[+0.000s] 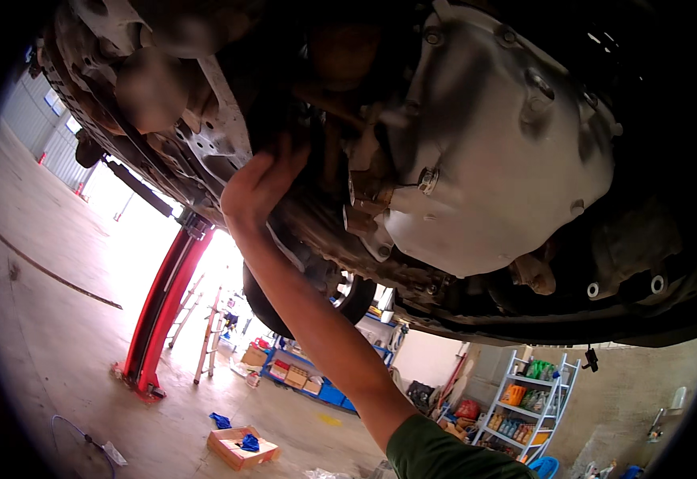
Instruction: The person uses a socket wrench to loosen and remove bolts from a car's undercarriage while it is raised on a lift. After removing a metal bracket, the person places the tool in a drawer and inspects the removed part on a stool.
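Right hand (259,185) raised into the dark underside of a vehicle, fingers blurred; any grip unreadable. Just right of it: brown metal bracket (371,190), then large pale bolted cover (500,152). Green sleeve (444,453) at lower edge. Below: red lift post (165,311), open carton (242,449) on floor, stocked light-blue shelf rack (519,425).

Glare (129,227) whitens the grey floor (69,359) (only partly).

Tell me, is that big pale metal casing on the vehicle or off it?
On: the metal casing sits against the vehicle's underside, with bolt heads along its edge. Their tightness I cannot tell.
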The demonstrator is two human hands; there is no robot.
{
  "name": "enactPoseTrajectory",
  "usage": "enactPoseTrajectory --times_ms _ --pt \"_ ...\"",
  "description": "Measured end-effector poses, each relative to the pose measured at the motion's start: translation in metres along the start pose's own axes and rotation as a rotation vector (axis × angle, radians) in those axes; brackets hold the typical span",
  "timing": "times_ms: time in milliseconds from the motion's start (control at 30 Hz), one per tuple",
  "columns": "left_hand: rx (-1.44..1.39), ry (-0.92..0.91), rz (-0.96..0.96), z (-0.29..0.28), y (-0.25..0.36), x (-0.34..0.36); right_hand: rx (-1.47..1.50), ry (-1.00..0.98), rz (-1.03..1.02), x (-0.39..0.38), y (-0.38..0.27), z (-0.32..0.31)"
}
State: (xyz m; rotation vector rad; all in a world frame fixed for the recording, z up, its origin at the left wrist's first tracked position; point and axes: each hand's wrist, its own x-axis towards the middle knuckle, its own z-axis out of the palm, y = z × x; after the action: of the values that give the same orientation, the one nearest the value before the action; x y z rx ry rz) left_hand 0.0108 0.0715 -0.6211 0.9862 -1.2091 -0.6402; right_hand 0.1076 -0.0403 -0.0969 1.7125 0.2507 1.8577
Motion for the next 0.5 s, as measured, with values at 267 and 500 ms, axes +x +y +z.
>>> enactPoseTrajectory --times_ms 267,500 --pt "0.069 0.089 -0.002 0.006 0.011 -0.019 0.021 0.075 -0.023 0.004 0.002 0.003" --pt "0.162 0.184 -0.002 0.02 0.028 -0.042 -0.021 0.088 -0.041 0.008 -0.005 -0.002"
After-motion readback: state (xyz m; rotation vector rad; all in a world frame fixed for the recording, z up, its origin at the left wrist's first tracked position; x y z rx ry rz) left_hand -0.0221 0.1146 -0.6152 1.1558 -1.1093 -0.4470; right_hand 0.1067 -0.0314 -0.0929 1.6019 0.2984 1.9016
